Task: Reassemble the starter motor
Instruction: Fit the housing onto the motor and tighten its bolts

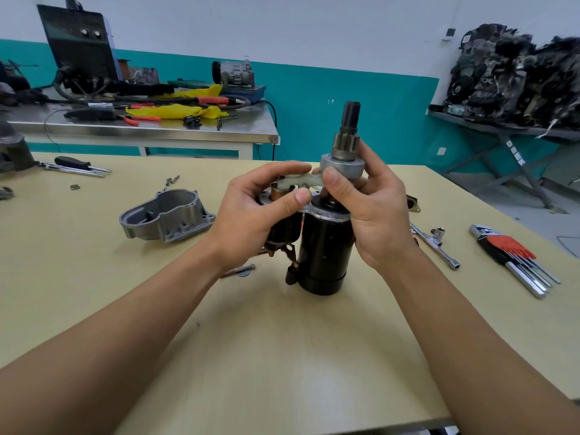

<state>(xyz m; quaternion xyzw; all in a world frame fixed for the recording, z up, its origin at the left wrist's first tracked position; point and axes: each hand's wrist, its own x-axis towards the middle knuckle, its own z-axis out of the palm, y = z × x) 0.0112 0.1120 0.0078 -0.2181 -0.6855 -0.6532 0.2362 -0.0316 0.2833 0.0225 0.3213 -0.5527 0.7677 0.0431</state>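
The black starter motor body (323, 246) stands upright on the beige table (251, 340). Its pinion gear and drive clutch (343, 152) stick up from the top. A smaller black solenoid (284, 230) hangs beside the body, mostly hidden by my left hand (251, 215). That hand pinches the white plastic shift fork (295, 181) between thumb and fingers. My right hand (373, 208) grips the grey clutch collar and the top of the body. The aluminium nose housing (169, 216) lies apart on the table to the left.
A socket wrench (434, 243) and a hex key set (514, 259) lie at the right. Screwdrivers (75, 166), loose screws (172, 180) and a bolt (238, 270) lie left and centre. A steel bench (141, 124) with tools stands behind, and engine parts (514, 73) fill a shelf at far right.
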